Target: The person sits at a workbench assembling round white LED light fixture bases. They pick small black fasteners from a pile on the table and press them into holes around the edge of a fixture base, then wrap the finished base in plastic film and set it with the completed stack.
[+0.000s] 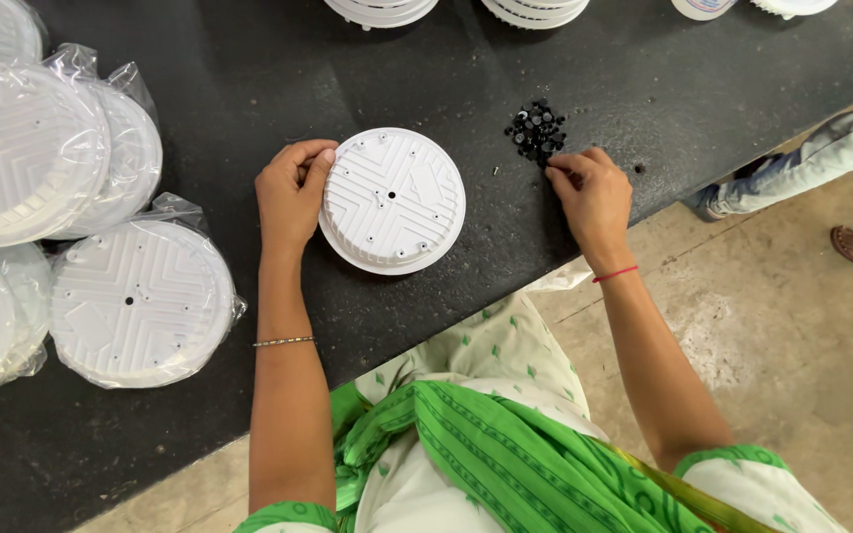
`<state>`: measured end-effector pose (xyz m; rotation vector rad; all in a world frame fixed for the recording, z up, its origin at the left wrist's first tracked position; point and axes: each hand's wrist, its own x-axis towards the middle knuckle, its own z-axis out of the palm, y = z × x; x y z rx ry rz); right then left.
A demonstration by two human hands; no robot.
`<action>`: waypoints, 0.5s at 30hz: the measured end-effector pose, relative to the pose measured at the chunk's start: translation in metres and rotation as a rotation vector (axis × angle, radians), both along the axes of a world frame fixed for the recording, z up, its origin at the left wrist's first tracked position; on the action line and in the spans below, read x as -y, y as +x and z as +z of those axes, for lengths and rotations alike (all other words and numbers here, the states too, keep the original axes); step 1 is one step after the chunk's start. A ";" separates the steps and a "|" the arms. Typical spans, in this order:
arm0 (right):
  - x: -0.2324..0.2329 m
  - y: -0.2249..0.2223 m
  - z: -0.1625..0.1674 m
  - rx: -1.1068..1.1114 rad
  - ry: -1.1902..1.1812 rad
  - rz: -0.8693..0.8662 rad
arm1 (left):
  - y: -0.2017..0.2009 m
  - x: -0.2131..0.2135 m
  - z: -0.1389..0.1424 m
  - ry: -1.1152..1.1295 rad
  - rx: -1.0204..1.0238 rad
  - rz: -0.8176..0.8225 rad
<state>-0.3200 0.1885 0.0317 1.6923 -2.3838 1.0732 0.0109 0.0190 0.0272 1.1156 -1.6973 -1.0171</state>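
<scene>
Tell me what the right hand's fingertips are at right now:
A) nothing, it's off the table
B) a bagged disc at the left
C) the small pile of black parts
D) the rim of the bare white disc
C: the right hand has its fingertips at the edge of the pile of small black parts, while the left hand steadies the bare white disc.

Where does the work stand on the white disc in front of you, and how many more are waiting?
Done: nothing fitted shows on the unwrapped white ribbed disc; its holes look empty. In hand: the left hand steadies the disc's rim on the black table, while the right hand pinches at the pile of small black parts. Left: several wrapped discs lie stacked at left, still in clear plastic.
</scene>
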 end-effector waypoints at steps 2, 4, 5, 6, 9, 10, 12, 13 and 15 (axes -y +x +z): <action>-0.001 -0.003 0.003 0.036 0.009 0.028 | 0.001 0.000 0.000 0.007 -0.003 -0.005; -0.006 -0.007 0.005 0.026 0.049 0.046 | 0.001 0.000 0.000 0.001 0.008 -0.001; -0.008 -0.009 0.006 0.019 0.070 0.056 | 0.001 0.000 0.000 -0.001 0.013 0.001; -0.011 -0.011 0.006 0.035 0.068 0.067 | 0.000 0.000 0.000 0.000 0.011 -0.002; -0.018 -0.012 0.005 0.082 0.053 0.092 | 0.001 -0.001 0.001 0.005 0.018 -0.003; -0.019 -0.013 0.005 0.094 0.037 0.091 | 0.001 -0.001 0.001 0.004 0.026 -0.001; -0.019 -0.013 0.006 0.094 0.028 0.081 | 0.001 -0.001 0.002 0.009 0.025 0.000; -0.019 -0.013 0.007 0.082 0.035 0.072 | 0.001 -0.001 0.003 0.016 0.016 0.000; -0.018 -0.012 0.008 0.063 0.049 0.063 | 0.001 -0.001 0.004 0.016 0.010 -0.001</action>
